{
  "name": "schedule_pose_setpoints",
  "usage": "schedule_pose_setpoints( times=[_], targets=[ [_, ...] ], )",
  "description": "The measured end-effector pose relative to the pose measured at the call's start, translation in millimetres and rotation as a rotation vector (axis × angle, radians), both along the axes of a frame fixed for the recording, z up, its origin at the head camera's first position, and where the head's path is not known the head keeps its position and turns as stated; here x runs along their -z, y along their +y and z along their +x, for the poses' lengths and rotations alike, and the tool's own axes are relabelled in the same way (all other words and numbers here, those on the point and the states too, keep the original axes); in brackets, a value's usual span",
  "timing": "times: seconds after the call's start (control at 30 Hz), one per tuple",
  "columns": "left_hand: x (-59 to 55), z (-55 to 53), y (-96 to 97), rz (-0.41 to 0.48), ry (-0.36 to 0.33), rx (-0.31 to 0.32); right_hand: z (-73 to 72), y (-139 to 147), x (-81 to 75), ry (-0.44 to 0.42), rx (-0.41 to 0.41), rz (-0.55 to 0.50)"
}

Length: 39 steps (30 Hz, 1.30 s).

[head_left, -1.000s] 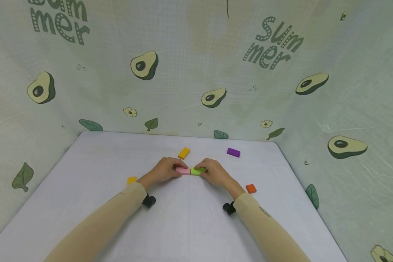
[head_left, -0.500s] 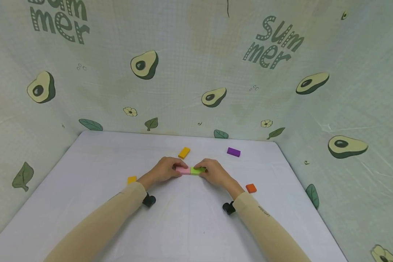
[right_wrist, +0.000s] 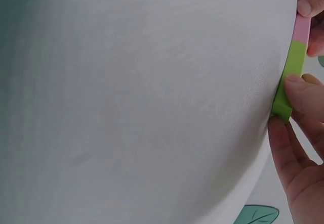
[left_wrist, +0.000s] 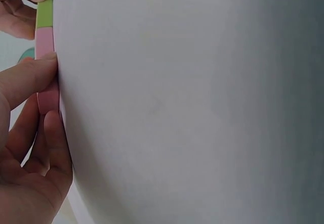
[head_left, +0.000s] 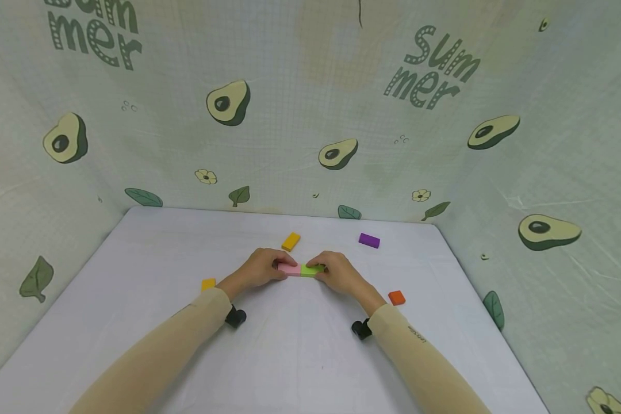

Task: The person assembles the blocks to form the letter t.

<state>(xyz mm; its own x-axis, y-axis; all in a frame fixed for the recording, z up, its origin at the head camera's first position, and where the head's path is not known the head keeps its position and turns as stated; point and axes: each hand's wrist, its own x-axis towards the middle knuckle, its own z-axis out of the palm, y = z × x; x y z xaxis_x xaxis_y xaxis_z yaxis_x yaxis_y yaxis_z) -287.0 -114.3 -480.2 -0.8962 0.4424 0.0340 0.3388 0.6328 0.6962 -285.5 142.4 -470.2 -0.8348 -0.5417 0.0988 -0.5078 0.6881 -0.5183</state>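
Note:
Near the middle of the table, a pink block (head_left: 290,269) and a light green block (head_left: 310,271) lie end to end, touching, in one straight row. My left hand (head_left: 260,268) pinches the pink block at its outer end, thumb on the near side. The green block's outer end is pinched by my right hand (head_left: 339,272). In the left wrist view the thumb presses the long side of the pink block (left_wrist: 44,44), a fingertip at its end. The right wrist view has the thumb on the green block (right_wrist: 293,57), another fingertip against its end.
A yellow block (head_left: 291,241) lies just behind the hands, and a purple block (head_left: 369,240) farther right. An orange block (head_left: 396,298) sits beside the right wrist. Another yellow block (head_left: 208,284) is partly behind the left sleeve. Printed cloth (head_left: 290,190) hangs around the white table (head_left: 310,356).

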Motion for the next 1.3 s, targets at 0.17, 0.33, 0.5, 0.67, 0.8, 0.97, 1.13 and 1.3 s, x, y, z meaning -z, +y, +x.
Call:
schedule_pose_setpoints(
  times=[0.17,0.33,0.5,0.67,0.8,0.97,1.13,1.3],
  targets=[
    [1.4,-1.5,0.3,0.003,-0.001,0.002,0.3,1.1,-0.6,-0.003,0.004,-0.002],
    [1.7,-1.8,0.0,-0.002,-0.011,-0.002,0.5,1.0,-2.0,-0.013,0.009,0.007],
    [2.0,-1.3,0.1,-0.01,-0.001,0.002,0.6,0.1,-4.4,-0.033,0.021,0.011],
    [0.4,0.7,1.2,-0.011,-0.006,-0.002,0.2,-0.1,-5.3,-0.05,0.029,0.023],
    [-0.5,1.1,1.4,-0.008,0.001,0.004,-0.7,-0.3,-5.5,-0.054,0.041,0.041],
    [-0.6,0.8,1.5,-0.016,0.021,0.014,-1.1,0.3,-5.4,-0.06,0.058,0.044],
    [-0.9,0.8,1.9,-0.02,0.025,0.019,-0.7,0.4,-6.5,-0.059,0.062,0.04],
    [-0.8,0.5,2.4,-0.02,0.012,0.02,0.1,-1.1,-8.7,-0.064,0.067,0.043]
  ],
)
